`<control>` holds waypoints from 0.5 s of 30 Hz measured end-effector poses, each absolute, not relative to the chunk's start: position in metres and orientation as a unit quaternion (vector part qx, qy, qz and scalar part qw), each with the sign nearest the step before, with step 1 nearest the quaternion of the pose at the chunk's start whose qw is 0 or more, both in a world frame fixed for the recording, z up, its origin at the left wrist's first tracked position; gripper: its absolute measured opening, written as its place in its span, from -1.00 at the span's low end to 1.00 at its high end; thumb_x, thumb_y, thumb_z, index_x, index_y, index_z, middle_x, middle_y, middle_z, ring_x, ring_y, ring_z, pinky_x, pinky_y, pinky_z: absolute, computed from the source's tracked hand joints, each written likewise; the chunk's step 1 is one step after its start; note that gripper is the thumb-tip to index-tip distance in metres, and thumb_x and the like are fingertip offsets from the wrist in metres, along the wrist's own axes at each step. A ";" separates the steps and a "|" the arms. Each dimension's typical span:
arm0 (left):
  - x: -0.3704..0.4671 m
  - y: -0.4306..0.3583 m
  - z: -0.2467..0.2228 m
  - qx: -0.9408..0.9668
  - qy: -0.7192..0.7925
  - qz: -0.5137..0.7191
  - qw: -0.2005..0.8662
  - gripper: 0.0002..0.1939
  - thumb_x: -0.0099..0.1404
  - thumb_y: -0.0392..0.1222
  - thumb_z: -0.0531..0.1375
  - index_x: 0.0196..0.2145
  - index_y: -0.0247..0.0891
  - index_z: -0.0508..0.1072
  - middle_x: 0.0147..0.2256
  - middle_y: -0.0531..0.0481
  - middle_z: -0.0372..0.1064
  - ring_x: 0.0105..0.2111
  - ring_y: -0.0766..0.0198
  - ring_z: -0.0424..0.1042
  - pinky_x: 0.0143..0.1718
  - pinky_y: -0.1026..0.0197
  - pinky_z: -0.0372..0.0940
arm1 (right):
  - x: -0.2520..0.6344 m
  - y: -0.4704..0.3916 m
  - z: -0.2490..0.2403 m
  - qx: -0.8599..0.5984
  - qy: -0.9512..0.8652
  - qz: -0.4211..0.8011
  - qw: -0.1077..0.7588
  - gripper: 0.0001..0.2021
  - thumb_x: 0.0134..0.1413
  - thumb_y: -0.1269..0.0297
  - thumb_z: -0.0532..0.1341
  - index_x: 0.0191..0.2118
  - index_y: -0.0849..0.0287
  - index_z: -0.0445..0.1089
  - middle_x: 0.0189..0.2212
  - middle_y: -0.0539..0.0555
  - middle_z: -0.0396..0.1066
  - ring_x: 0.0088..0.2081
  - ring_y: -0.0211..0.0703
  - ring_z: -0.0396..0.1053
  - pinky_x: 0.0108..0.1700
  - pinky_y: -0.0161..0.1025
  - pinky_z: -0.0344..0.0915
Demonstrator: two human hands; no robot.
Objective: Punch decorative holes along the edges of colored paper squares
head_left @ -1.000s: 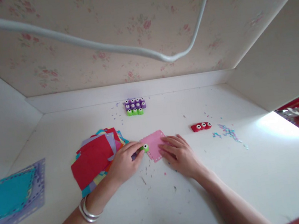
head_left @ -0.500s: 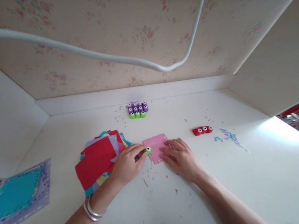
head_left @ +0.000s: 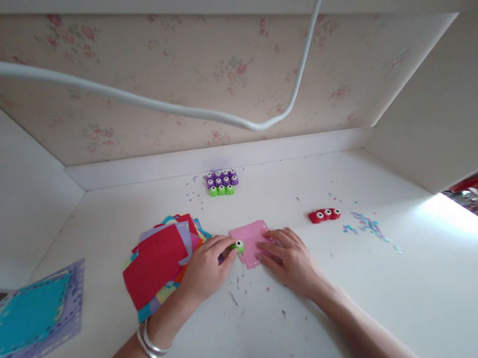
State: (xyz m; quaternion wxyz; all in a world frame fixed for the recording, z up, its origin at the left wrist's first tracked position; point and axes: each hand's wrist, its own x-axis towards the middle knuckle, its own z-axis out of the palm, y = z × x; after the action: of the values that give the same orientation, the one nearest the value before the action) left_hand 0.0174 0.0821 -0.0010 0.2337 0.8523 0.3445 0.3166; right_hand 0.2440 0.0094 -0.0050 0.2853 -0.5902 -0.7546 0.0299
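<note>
My left hand (head_left: 210, 265) pinches a small green craft punch (head_left: 239, 245) with a star on its white top. The punch sits at the left edge of a pink sheet of paper (head_left: 250, 234), whose borders carry punched notches. On the sheet's right side rests my right hand (head_left: 291, 258), its fingers spread and pressing the paper against the white table. A loose stack of coloured sheets (head_left: 157, 264), red on top, lies just left of my left hand.
Purple and green punches (head_left: 221, 182) stand in rows near the back wall. Red punches (head_left: 324, 214) sit to the right, beside scattered paper confetti (head_left: 369, 226). Punched blue and lilac sheets (head_left: 27, 315) lie at far left. A white cable (head_left: 252, 123) hangs across the top.
The view has tilted up slightly, so everything sits a little lower. Both hands, the punch and the pink sheet keep nearly the same places relative to one another.
</note>
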 end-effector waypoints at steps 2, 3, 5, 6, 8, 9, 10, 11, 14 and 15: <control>0.018 0.082 0.000 0.854 0.344 0.315 0.232 -0.78 0.39 -0.19 0.10 -0.07 -0.15 0.48 -0.14 -0.04 0.50 -0.10 0.20 0.47 -0.02 0.07 0.38 | 0.244 0.009 -0.005 -0.591 -0.754 0.031 0.285 -0.77 0.21 0.16 0.21 -0.07 -0.01 0.53 -0.05 0.14 0.46 -0.01 0.05 0.36 0.13 0.14 0.21; 0.018 0.081 0.000 0.854 0.345 0.313 0.231 -0.78 0.39 -0.19 0.09 -0.07 -0.15 0.48 -0.13 -0.03 0.50 -0.10 0.19 0.47 -0.02 0.07 0.38 | 0.244 0.009 -0.004 -0.593 -0.753 0.032 0.284 -0.77 0.20 0.16 0.21 -0.07 -0.01 0.53 -0.05 0.14 0.46 -0.01 0.05 0.36 0.13 0.13 0.21; 0.018 0.080 0.004 0.856 0.349 0.304 0.229 -0.77 0.39 -0.20 0.09 -0.06 -0.15 0.47 -0.12 -0.02 0.50 -0.09 0.19 0.46 0.00 0.07 0.38 | 0.244 0.008 -0.004 -0.595 -0.752 0.033 0.283 -0.77 0.19 0.18 0.22 -0.07 -0.01 0.53 -0.05 0.14 0.46 -0.01 0.05 0.36 0.13 0.12 0.22; 0.018 0.079 0.006 0.858 0.351 0.299 0.229 -0.77 0.39 -0.20 0.09 -0.06 -0.14 0.47 -0.12 -0.01 0.50 -0.09 0.18 0.46 0.00 0.08 0.38 | 0.244 0.008 -0.004 -0.595 -0.752 0.034 0.284 -0.78 0.19 0.18 0.22 -0.07 0.00 0.53 -0.05 0.14 0.46 -0.01 0.04 0.36 0.12 0.12 0.23; 0.018 0.078 0.011 0.860 0.351 0.291 0.228 -0.76 0.40 -0.21 0.07 -0.06 -0.13 0.47 -0.12 0.01 0.50 -0.09 0.18 0.47 -0.01 0.11 0.38 | 0.243 0.007 -0.003 -0.593 -0.751 0.033 0.288 -0.78 0.19 0.20 0.22 -0.08 0.00 0.53 -0.07 0.14 0.46 -0.01 0.04 0.37 0.11 0.10 0.25; 0.018 0.078 0.014 0.861 0.352 0.289 0.227 -0.76 0.41 -0.22 0.06 -0.06 -0.12 0.47 -0.12 0.02 0.50 -0.09 0.18 0.47 -0.01 0.12 0.39 | 0.243 0.007 -0.003 -0.592 -0.751 0.032 0.291 -0.79 0.19 0.21 0.22 -0.08 0.00 0.53 -0.08 0.14 0.47 -0.02 0.03 0.37 0.10 0.09 0.25; 0.018 0.078 0.017 0.861 0.353 0.289 0.225 -0.75 0.41 -0.22 0.05 -0.06 -0.12 0.47 -0.12 0.03 0.50 -0.09 0.18 0.48 -0.02 0.14 0.39 | 0.243 0.007 -0.002 -0.591 -0.751 0.031 0.294 -0.79 0.19 0.21 0.22 -0.09 0.00 0.53 -0.08 0.14 0.47 -0.02 0.03 0.37 0.09 0.09 0.26; 0.018 0.079 0.020 0.861 0.354 0.291 0.222 -0.75 0.41 -0.23 0.04 -0.07 -0.11 0.47 -0.12 0.03 0.50 -0.09 0.18 0.48 -0.02 0.15 0.39 | 0.243 0.007 -0.002 -0.590 -0.751 0.029 0.296 -0.79 0.19 0.21 0.22 -0.09 0.01 0.53 -0.09 0.14 0.47 -0.03 0.03 0.37 0.09 0.08 0.27; 0.015 0.082 0.027 0.851 0.370 0.309 0.210 -0.76 0.41 -0.22 0.03 -0.10 -0.13 0.48 -0.12 0.02 0.50 -0.10 0.18 0.48 -0.03 0.16 0.39 | 0.242 0.006 -0.001 -0.592 -0.749 0.024 0.298 -0.79 0.18 0.20 0.23 -0.10 0.01 0.54 -0.10 0.15 0.47 -0.04 0.04 0.37 0.06 0.07 0.28; 0.014 0.083 0.028 0.843 0.379 0.318 0.209 -0.77 0.41 -0.21 0.04 -0.12 -0.15 0.48 -0.13 0.00 0.50 -0.12 0.18 0.49 -0.06 0.16 0.41 | 0.242 0.005 -0.001 -0.594 -0.748 0.024 0.297 -0.79 0.18 0.20 0.23 -0.10 0.01 0.54 -0.10 0.14 0.47 -0.04 0.04 0.36 0.06 0.08 0.28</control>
State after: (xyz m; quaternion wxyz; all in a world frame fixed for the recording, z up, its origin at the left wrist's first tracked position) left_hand 0.0140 0.0829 0.0285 0.2093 0.8432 0.3795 0.3181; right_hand 0.2416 0.0053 -0.0009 0.2965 -0.5938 -0.7476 0.0237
